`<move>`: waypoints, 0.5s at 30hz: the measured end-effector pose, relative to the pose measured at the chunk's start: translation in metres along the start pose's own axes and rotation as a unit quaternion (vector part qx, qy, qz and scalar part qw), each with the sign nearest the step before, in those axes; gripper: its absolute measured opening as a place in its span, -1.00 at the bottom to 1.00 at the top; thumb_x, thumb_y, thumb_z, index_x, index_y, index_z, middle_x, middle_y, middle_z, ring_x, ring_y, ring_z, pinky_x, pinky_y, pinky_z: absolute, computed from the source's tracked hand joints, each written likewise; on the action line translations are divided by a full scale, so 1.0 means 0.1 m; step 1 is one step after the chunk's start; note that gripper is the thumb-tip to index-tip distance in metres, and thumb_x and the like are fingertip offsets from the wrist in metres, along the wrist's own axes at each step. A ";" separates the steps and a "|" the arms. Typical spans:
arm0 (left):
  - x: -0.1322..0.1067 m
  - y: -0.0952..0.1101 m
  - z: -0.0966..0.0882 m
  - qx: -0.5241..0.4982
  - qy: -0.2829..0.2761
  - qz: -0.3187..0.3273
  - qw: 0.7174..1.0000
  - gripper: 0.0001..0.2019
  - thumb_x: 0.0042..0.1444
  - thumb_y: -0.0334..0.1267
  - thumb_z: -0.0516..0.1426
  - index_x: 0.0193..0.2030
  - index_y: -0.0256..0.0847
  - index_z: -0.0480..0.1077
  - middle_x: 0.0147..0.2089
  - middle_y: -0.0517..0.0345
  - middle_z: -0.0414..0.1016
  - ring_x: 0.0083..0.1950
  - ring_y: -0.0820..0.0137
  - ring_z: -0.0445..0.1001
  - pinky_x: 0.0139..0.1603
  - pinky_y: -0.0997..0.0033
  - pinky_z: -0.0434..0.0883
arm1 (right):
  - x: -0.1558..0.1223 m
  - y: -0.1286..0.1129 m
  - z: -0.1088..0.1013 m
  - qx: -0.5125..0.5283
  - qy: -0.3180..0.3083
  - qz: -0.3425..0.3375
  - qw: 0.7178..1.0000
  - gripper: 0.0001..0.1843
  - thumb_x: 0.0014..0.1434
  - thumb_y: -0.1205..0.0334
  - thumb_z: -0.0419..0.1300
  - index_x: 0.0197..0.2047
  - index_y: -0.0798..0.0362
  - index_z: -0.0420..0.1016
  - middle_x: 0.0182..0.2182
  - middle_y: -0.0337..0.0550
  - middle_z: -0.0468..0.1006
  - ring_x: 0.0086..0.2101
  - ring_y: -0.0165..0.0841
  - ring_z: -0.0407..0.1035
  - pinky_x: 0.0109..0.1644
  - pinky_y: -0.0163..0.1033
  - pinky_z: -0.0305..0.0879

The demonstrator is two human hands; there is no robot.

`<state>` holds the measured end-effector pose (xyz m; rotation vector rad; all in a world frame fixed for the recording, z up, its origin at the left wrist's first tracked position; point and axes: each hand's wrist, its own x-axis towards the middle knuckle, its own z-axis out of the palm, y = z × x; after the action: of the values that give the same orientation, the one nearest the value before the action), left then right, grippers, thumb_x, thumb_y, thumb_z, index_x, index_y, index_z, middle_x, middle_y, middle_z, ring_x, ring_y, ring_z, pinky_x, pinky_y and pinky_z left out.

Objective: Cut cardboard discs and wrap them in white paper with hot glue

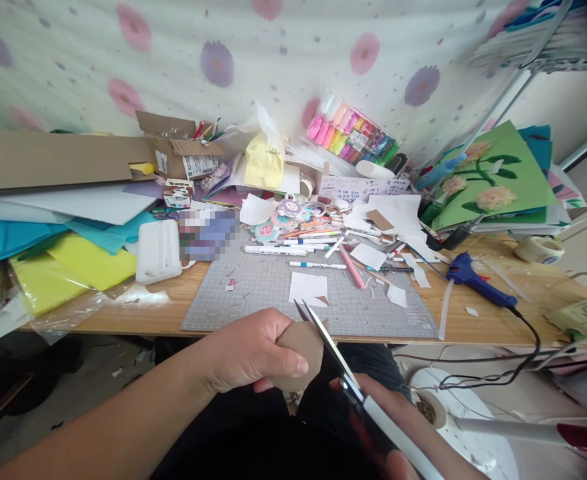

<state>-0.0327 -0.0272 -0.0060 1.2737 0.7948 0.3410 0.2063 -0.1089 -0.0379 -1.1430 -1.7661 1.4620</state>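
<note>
My left hand (246, 350) pinches a rounded piece of brown cardboard (303, 350) between thumb and fingers, just in front of the table edge. My right hand (403, 427) grips a pair of scissors (338, 367) with white and red handles. The blades are parted and point up and away, their edges against the right side of the cardboard. Both hands hover over my lap, below the grey cutting mat (273, 293).
The wooden table (498, 320) holds a white paper square (307, 288), markers (276, 251), paper scraps, a blue glue gun (476, 280) with a black cord, a tape roll (538, 249), coloured paper sheets (73, 267), cardboard boxes (183, 153) and a green flower card (493, 177).
</note>
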 end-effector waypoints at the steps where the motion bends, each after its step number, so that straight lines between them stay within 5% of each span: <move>1: 0.00 0.00 -0.01 0.007 0.012 -0.004 1.000 -0.71 -0.09 -0.10 0.18 -0.66 -0.18 0.24 -0.71 0.32 0.15 -0.67 0.54 0.06 -0.69 0.51 -0.03 | 0.00 0.02 -0.02 -0.007 -0.003 -0.001 1.000 -0.30 0.07 -0.36 0.06 0.15 -0.12 0.39 -0.41 -0.05 0.51 -0.28 -0.03 0.43 -0.25 -0.10 0.37; 15: -0.06 -0.02 -0.05 0.042 0.107 -0.035 0.993 -0.82 -0.14 -0.17 0.19 -0.58 -0.22 0.33 -0.73 0.35 0.15 -0.69 0.59 0.01 -0.68 0.53 -0.12 | -0.16 0.32 -0.16 -0.067 -0.033 0.024 0.997 -0.31 0.14 -0.23 0.11 0.25 -0.09 0.26 -0.27 -0.05 0.55 -0.27 -0.12 0.41 -0.19 -0.16 0.33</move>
<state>-0.0408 -0.0276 -0.0063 1.2974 1.0427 0.3946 0.2355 -0.1137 -0.0639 -1.2247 -1.9188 1.4436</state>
